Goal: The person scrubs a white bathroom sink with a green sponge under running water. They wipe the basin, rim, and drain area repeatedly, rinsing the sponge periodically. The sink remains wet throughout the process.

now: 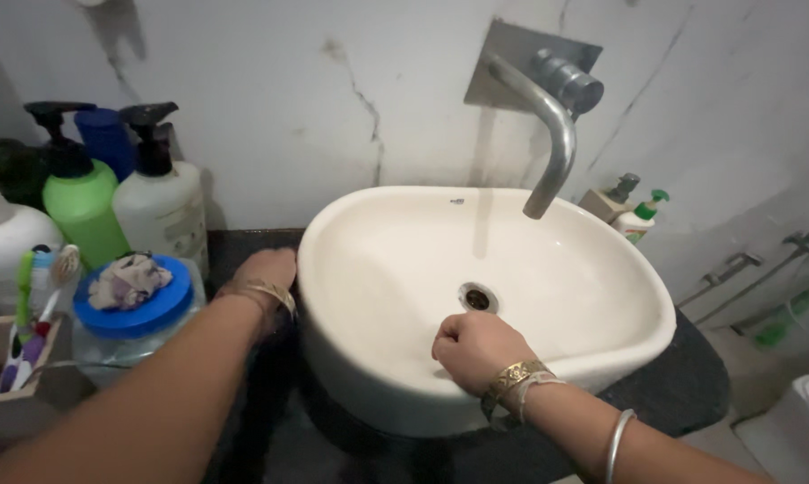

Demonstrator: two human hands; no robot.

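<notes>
The white basin point(395, 269) sits on the dark tabletop point(682, 376). The right hand point(476, 350), closed in a fist, rests inside near the drain point(477, 298), likely scrubbing; next, reaching the far wall. The left hand point(263, 273) curls over the outer rim. Beside it: blue-lidded jar point(134, 309), white pump bottle point(161, 202), green pump bottle point(82, 197)

The light was dim and flat, and I saw soft glare on the basin point(548, 269) beyond my right hand point(476, 350). Edges bowed and smeared; the bottles left of my left hand point(266, 273) looked soft.
</notes>
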